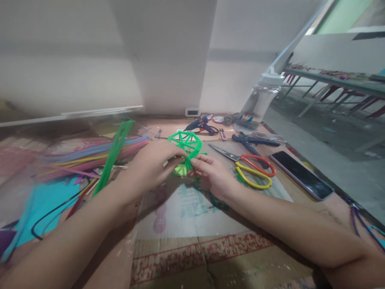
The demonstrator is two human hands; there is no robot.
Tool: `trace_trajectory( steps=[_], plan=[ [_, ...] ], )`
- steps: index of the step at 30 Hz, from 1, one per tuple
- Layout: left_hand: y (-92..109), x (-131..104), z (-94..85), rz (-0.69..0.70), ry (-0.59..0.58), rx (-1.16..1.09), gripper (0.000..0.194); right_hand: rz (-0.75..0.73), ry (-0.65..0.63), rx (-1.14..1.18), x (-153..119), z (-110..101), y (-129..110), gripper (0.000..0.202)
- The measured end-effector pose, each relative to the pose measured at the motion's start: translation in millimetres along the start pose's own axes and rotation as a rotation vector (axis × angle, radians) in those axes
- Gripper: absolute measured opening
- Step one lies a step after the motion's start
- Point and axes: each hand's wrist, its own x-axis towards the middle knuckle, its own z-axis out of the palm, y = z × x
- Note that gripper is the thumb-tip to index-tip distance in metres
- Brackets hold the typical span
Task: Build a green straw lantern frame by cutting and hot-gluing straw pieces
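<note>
A green openwork piece (197, 147), rounded with crossing struts, is held up over the middle of the table. My left hand (162, 159) pinches its lower edge from the left, the fingers closed on it. From the right, my right hand (210, 171) grips the same lower part with thumb and fingertips. The two hands nearly touch. A yellow-green part (181, 170) shows just below the left fingers. Fingertips hide the exact spot where the piece is held.
Scissors (255, 170) with red and yellow handles, blue pliers (255, 140) and a phone (301, 174) lie to the right. A glue gun (203, 126) and water bottle (260, 102) stand behind. Green strips (114, 156) and a blue sheet (49, 204) are on the left.
</note>
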Motion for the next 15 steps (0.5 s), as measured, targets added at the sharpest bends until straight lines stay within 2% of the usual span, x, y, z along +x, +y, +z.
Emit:
trace_trajectory(
  steps=[10, 15],
  plan=[
    [1.7, -2.3, 2.1, -0.027, -0.026, -0.030, 0.013, 0.012, 0.072, 0.009, -0.7, 2.7, 3.6, 0.034],
    [5.7, -0.2, -0.6, 0.001, -0.020, -0.032, 0.013, 0.010, 0.093, 0.023, -1.2, 4.0, 3.1, 0.036]
  ],
)
